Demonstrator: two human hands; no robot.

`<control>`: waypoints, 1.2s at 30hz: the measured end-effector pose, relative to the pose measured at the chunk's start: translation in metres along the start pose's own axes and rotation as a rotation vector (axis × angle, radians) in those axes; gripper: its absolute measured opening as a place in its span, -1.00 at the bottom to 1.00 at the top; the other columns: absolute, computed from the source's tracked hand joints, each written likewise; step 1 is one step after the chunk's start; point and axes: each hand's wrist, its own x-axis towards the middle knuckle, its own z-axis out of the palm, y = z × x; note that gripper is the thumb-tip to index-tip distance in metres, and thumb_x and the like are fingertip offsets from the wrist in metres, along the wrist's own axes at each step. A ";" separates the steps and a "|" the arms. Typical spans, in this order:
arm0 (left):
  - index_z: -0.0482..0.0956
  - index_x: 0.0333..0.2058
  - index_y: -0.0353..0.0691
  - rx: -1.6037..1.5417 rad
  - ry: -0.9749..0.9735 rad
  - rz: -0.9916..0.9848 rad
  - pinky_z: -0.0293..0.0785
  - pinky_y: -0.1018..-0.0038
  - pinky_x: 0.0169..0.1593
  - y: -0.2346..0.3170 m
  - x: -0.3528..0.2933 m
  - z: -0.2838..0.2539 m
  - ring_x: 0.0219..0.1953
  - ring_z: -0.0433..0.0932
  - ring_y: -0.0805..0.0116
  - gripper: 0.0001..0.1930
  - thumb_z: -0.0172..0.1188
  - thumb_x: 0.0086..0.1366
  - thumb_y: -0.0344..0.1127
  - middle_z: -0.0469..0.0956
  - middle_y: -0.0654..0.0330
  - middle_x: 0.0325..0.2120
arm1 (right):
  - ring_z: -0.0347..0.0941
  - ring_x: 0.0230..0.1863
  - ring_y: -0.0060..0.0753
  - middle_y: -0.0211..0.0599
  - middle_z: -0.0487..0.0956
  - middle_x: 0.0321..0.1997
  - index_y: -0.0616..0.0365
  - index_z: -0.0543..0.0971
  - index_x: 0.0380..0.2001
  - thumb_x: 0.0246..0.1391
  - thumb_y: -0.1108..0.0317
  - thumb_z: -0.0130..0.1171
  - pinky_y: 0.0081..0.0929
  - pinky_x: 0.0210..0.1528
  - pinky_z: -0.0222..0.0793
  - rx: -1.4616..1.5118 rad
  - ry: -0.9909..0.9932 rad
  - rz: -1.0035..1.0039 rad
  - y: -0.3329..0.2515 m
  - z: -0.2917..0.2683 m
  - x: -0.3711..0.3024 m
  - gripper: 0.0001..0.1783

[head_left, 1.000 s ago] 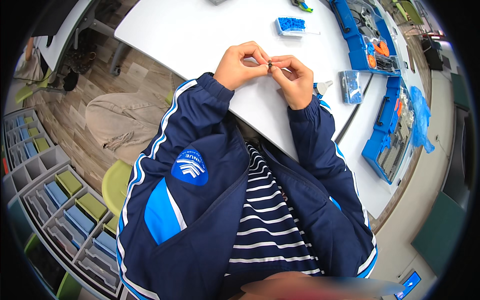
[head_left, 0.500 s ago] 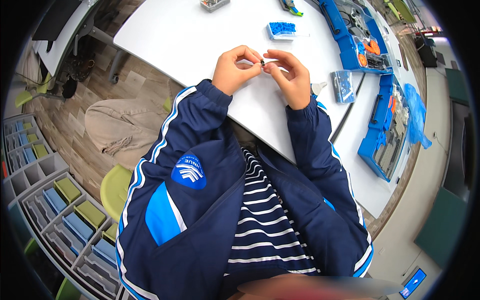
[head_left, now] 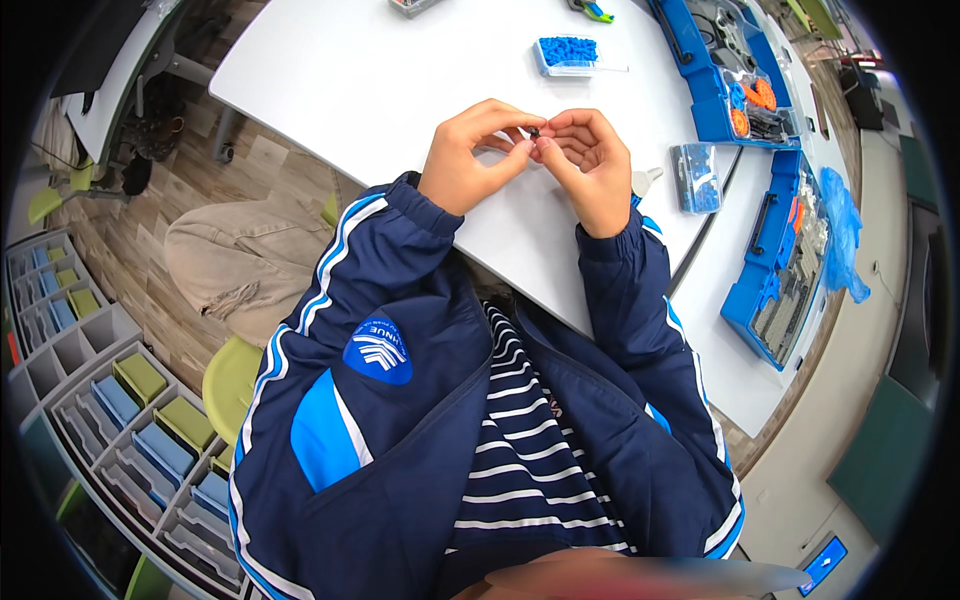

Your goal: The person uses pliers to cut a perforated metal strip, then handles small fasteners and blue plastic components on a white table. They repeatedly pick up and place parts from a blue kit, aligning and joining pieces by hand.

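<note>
Above the white table (head_left: 360, 80), my left hand (head_left: 478, 155) and my right hand (head_left: 588, 168) meet fingertip to fingertip. Between them is a small black piece (head_left: 533, 133), too small and too covered by fingers to name its kind. Thumb and forefinger of my left hand pinch it from one side. My right thumb and fingers close on it from the other, the remaining fingers curled. Past my hands stands a clear box of small blue pegs (head_left: 568, 52). Right of my right hand lies another clear box with blue parts (head_left: 697, 178).
Two blue cases of parts, one farther (head_left: 712, 105) and one nearer (head_left: 765, 260), stand on the right. A blue plastic bag (head_left: 843, 235) lies beside them. Another clear box (head_left: 412, 6) and a green-tipped tool (head_left: 597, 10) sit at the far side. A gap divides the tables.
Both hands have shifted slightly, still pinching the small black piece together. The whole view has moved a little, so the table and boxes appear slightly displaced.
</note>
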 end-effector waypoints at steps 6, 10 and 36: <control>0.69 -0.20 -0.26 0.117 -0.047 0.078 0.61 0.52 -0.19 0.005 0.000 -0.003 -0.24 0.64 0.44 -0.80 0.27 0.17 -0.53 0.65 0.19 -0.24 | 0.52 -0.26 -0.55 -0.26 0.57 -0.21 0.28 0.40 -0.07 0.17 0.57 0.20 -0.61 -0.18 0.48 0.065 -0.053 0.048 -0.004 -0.004 -0.001 -0.72; 0.64 -0.23 -0.29 0.036 -0.115 -0.021 0.59 0.54 -0.20 0.015 -0.002 -0.004 -0.28 0.63 0.50 -0.84 0.28 0.18 -0.50 0.63 0.23 -0.30 | 0.42 -0.33 -0.61 -0.31 0.56 -0.24 0.22 0.41 -0.10 0.18 0.53 0.15 -0.65 -0.27 0.34 0.176 -0.117 0.088 -0.007 -0.007 -0.001 -0.77; 0.58 -0.29 -0.31 -0.082 -0.185 0.188 0.59 0.48 -0.13 0.028 0.007 -0.015 -0.22 0.58 0.39 -0.78 0.37 0.07 -0.62 0.53 0.13 -0.26 | 0.49 -0.13 -0.48 -0.22 0.54 -0.10 0.34 0.52 -0.14 0.12 0.65 0.19 -0.44 0.06 0.44 0.186 -0.307 -0.107 -0.030 -0.013 -0.008 -0.78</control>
